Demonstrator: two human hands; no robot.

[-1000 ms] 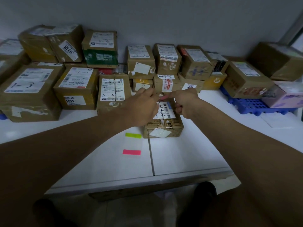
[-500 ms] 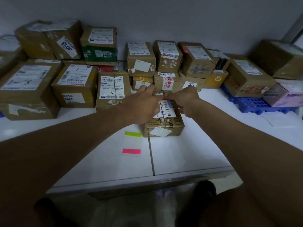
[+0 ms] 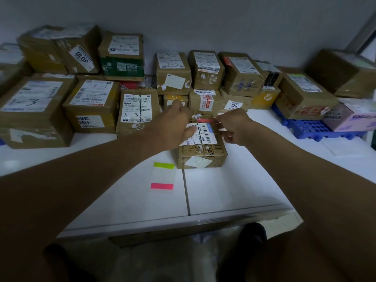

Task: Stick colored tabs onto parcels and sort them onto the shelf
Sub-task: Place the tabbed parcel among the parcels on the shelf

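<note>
Nearest the person, on the white tabletop (image 3: 234, 186), lies a clear backing sheet (image 3: 162, 178) carrying two colour strips, a hot-pink tab (image 3: 161, 186) at the near end and a yellow-green tab (image 3: 164, 165) at the far end, just left of the seam between the two table panels. Just beyond it sits the small brown cardboard parcel with a white barcode label (image 3: 201, 153), and both hands are over its top. The left hand (image 3: 173, 127) lies on the parcel's left side, fingers fairly straight and resting on the label as if steadying it. The right hand (image 3: 234, 127) has its fingers curled in, thumb and forefinger pinching the right end of a thin reddish-pink tab (image 3: 205, 120). That tab runs left to right across the far part of the parcel's top, so its free end points toward the left hand, which looks better placed to press it flat. Farther back, brown cardboard boxes (image 3: 95, 106) are stacked along the grey wall (image 3: 203, 21); far right, a blue plastic pallet (image 3: 313, 129) carries boxes and a pink carton (image 3: 354, 117). No shelf shows here.
</note>
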